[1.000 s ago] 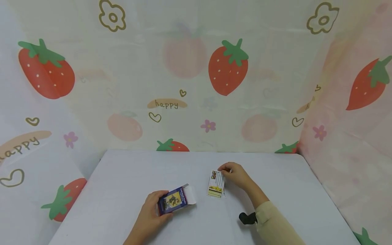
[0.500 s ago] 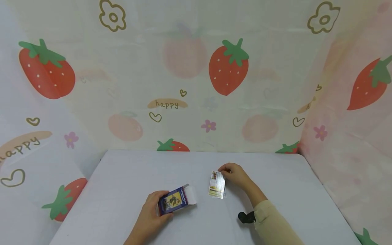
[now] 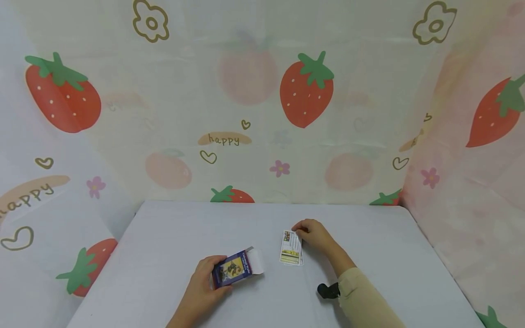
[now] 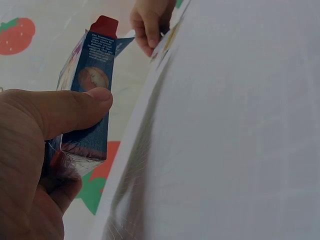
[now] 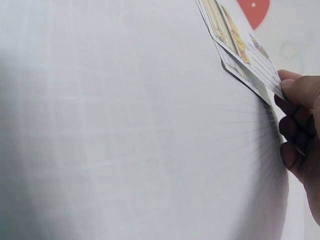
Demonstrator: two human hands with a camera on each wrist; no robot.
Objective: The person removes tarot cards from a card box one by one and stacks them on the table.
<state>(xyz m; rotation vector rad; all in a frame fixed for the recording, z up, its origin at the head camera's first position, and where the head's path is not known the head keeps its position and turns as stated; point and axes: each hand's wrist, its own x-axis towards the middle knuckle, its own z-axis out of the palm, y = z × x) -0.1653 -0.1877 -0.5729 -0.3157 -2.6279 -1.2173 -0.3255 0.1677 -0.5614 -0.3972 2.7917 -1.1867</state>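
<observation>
My left hand [image 3: 203, 282] grips a blue card box [image 3: 232, 269] with a yellow picture on its front. The box tilts with its opened flap [image 3: 256, 261] toward the right; in the left wrist view my thumb [image 4: 100, 97] lies along its printed side and a red end flap [image 4: 105, 26] stands up. To the right, my right hand [image 3: 316, 234] pinches the upper right corner of a printed card [image 3: 290, 249]. Beneath it another card [image 5: 240, 75] shows at the edge, slightly offset, on the white tabletop. The other fingers of that hand are curled under.
The white-covered table [image 3: 164, 237] spreads around both hands. Behind it hangs a curtain [image 3: 246, 91] printed with strawberries and the word "happy". A black wrist camera [image 3: 329, 290] juts from the right sleeve [image 3: 367, 298].
The top card's face caught a glare half a second ago and reads plainly again now, its tilt slightly altered. My left hand and the box stay practically still.
</observation>
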